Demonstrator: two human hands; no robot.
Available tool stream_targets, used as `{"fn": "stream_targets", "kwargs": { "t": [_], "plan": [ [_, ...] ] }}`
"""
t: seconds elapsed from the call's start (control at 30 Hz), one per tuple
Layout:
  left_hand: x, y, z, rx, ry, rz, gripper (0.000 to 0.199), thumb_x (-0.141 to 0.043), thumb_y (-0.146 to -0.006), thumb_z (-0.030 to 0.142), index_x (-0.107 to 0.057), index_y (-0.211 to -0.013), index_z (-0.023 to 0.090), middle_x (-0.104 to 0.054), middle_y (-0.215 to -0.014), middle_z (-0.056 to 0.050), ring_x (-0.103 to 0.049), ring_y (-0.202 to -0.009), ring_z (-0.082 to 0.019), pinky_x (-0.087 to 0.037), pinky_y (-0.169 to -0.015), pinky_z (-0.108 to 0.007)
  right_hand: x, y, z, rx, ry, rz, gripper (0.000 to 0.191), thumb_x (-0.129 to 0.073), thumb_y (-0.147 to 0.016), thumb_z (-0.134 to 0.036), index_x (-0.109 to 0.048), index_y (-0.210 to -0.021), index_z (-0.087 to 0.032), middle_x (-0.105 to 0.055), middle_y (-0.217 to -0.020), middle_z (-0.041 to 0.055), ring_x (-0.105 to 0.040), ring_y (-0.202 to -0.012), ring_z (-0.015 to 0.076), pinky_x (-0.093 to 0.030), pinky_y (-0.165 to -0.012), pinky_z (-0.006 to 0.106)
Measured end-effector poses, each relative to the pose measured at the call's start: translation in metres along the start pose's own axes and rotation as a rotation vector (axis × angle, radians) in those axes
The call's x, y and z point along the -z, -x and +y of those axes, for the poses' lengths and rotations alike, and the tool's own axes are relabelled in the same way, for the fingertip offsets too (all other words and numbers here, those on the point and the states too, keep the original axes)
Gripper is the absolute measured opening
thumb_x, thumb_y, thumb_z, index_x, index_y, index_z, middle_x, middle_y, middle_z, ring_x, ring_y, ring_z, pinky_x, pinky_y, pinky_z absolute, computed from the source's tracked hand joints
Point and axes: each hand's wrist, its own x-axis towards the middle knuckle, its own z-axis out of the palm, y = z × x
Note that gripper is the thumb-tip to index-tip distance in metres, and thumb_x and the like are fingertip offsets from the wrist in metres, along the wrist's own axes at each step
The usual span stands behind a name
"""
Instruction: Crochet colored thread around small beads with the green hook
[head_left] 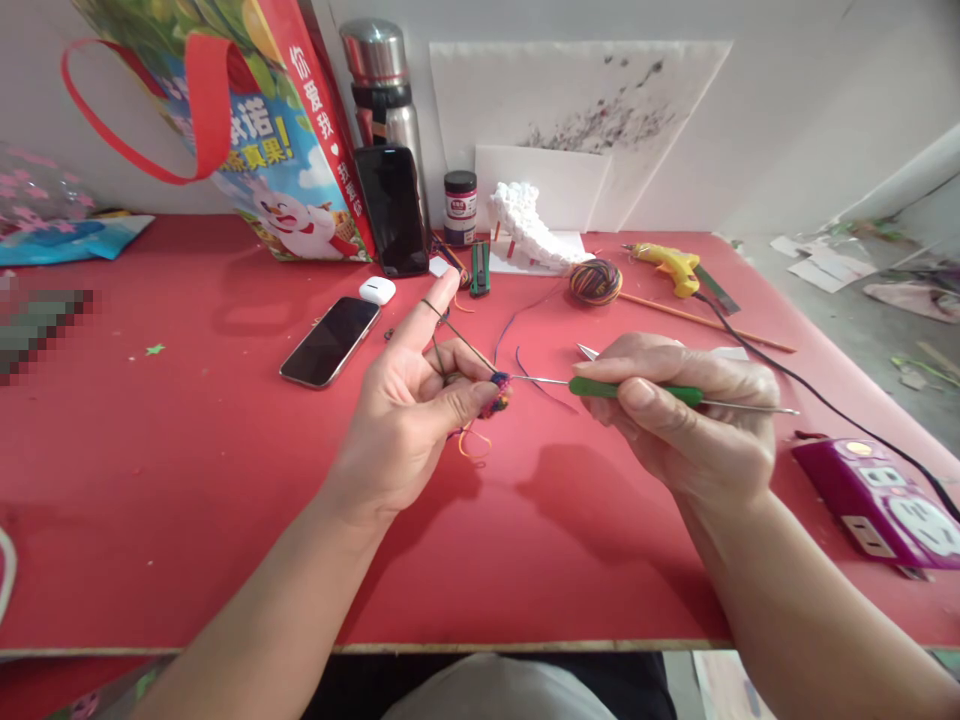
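Between the thumb and fingers of my left hand (409, 410) is a small multicoloured crochet piece (498, 396). Yarn runs from it up around my raised left index finger, and a loose orange loop hangs below. My right hand (682, 410) grips a crochet hook (600, 388) by its green handle. The hook's thin metal tip reaches left to the edge of the crochet piece; whether it sits inside a stitch is too small to tell. A second metal end points right, past my right hand. Behind them lies a ball of variegated yarn (595, 283).
On the red table (225, 520) lie a phone (331, 342), a white earbud case (377, 291), a green cutter (480, 270) and a yellow glue gun (667, 265) with its cord. A purple power strip (877, 500) is at right. A gift bag (300, 200) and a steel flask (379, 70) stand behind.
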Motion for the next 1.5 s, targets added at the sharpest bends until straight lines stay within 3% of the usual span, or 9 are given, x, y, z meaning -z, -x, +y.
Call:
{"fn": "stream_targets", "kwargs": {
  "t": [0.4, 0.57, 0.87, 1.0, 1.13, 1.23, 1.37, 1.5],
  "plan": [
    [-0.003, 0.001, 0.001, 0.015, 0.017, -0.03, 0.109, -0.093, -0.077, 0.013, -0.044, -0.171, 0.035, -0.071, -0.08, 0.004, -0.061, -0.069, -0.012, -0.052, -0.064, -0.021, 0.0, -0.003, -0.004, -0.051, -0.056, 0.019, 0.013, -0.088, -0.092, -0.036, -0.094, -0.098, -0.026, -0.071, -0.065, 0.0062, -0.06, -0.056, 0.0177, -0.047, -0.048, 0.033],
    [-0.002, 0.001, -0.002, 0.041, 0.04, -0.056, 0.104, -0.092, -0.08, 0.015, -0.045, -0.171, 0.033, -0.073, -0.083, 0.003, -0.064, -0.071, -0.011, -0.052, -0.062, -0.02, -0.003, -0.003, 0.002, -0.104, -0.181, 0.019, 0.014, -0.09, -0.09, -0.035, -0.094, -0.097, -0.023, -0.07, -0.065, 0.0059, -0.06, -0.056, 0.0159, -0.043, -0.045, 0.03],
    [-0.015, 0.005, -0.011, -0.121, -0.096, 0.124, 0.098, -0.089, -0.082, 0.012, -0.048, -0.168, 0.036, -0.066, -0.082, 0.005, -0.071, -0.078, -0.014, -0.064, -0.08, -0.027, -0.033, 0.005, 0.009, -0.344, -0.423, 0.144, 0.013, -0.091, -0.088, -0.039, -0.092, -0.095, -0.029, -0.07, -0.065, -0.0001, -0.043, -0.048, 0.008, -0.046, -0.051, 0.029],
    [-0.021, 0.008, -0.009, -0.128, -0.165, 0.165, 0.097, -0.091, -0.081, 0.015, -0.051, -0.165, 0.041, -0.067, -0.083, 0.004, -0.064, -0.071, -0.013, -0.062, -0.072, -0.028, -0.041, 0.006, 0.009, -0.407, -0.464, 0.171, 0.015, -0.09, -0.087, -0.041, -0.091, -0.096, -0.028, -0.07, -0.069, -0.0001, -0.042, -0.05, 0.008, -0.049, -0.054, 0.03],
    [-0.019, 0.01, -0.009, -0.146, -0.224, 0.174, 0.089, -0.089, -0.082, 0.016, -0.056, -0.162, 0.036, -0.067, -0.083, 0.003, -0.056, -0.066, -0.011, -0.055, -0.063, -0.024, -0.042, 0.005, 0.009, -0.424, -0.497, 0.174, 0.015, -0.09, -0.087, -0.04, -0.091, -0.095, -0.028, -0.07, -0.069, -0.0001, -0.042, -0.051, 0.008, -0.049, -0.055, 0.03],
    [-0.016, 0.008, -0.012, -0.17, -0.201, 0.172, 0.087, -0.088, -0.083, 0.017, -0.056, -0.162, 0.034, -0.07, -0.087, 0.002, -0.06, -0.073, -0.013, -0.055, -0.067, -0.026, -0.042, 0.004, 0.009, -0.421, -0.495, 0.177, 0.015, -0.09, -0.086, -0.04, -0.091, -0.096, -0.028, -0.07, -0.07, -0.0003, -0.041, -0.051, 0.0084, -0.049, -0.055, 0.03],
    [-0.014, 0.004, -0.016, -0.162, -0.113, 0.124, 0.094, -0.092, -0.082, 0.02, -0.052, -0.165, 0.039, -0.077, -0.1, 0.001, -0.07, -0.089, -0.015, -0.058, -0.081, -0.029, -0.042, 0.004, 0.009, -0.423, -0.522, 0.175, 0.014, -0.091, -0.086, -0.039, -0.091, -0.096, -0.028, -0.069, -0.07, -0.0008, -0.041, -0.052, 0.0082, -0.048, -0.056, 0.029],
    [-0.014, 0.0, -0.018, -0.147, -0.06, 0.133, 0.09, -0.093, -0.082, 0.02, -0.056, -0.162, 0.036, -0.079, -0.094, 0.002, -0.072, -0.092, -0.015, -0.06, -0.09, -0.028, -0.044, 0.006, 0.01, -0.434, -0.545, 0.147, 0.014, -0.091, -0.087, -0.038, -0.091, -0.097, -0.028, -0.07, -0.07, -0.0006, -0.043, -0.052, 0.0073, -0.047, -0.056, 0.028]
  ]
}}
